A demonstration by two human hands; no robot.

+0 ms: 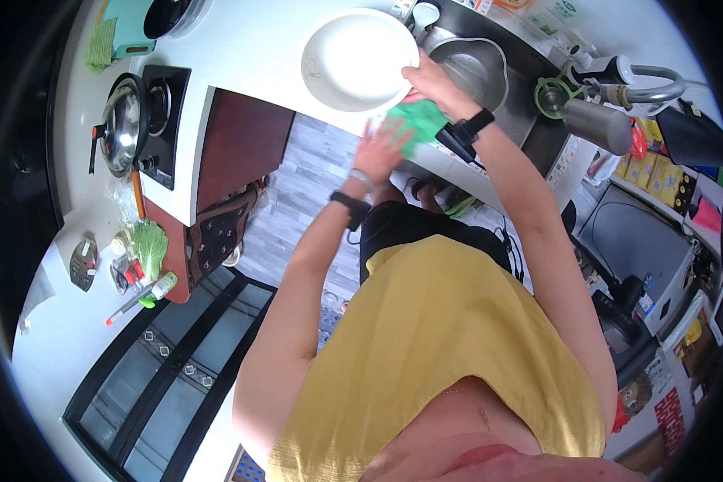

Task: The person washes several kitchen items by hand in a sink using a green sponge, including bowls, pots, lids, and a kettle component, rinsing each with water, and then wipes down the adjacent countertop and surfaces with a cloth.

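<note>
My right hand [434, 78] grips the right rim of a round white basin [358, 60], thumb on the inner side. The basin is tilted so that its bare inside faces me. Just below its lower edge is my left hand [385, 147], blurred, fingers spread, palm turned away from me. Whether its fingertips touch the basin I cannot tell. Behind and beside the left hand hangs a crumpled green plastic bag or cloth [425, 123] at the counter edge. A metal sink [488, 102] lies right of the basin, partly covered by my right forearm.
At the left, a lidded wok [120, 144] sits on the black gas stove [167, 153]. Leaf vegetables [150, 247] lie on the counter beyond it. A curved metal faucet [657, 84] reaches over the sink's right end. Black glazed doors [175, 367] stand at the lower left.
</note>
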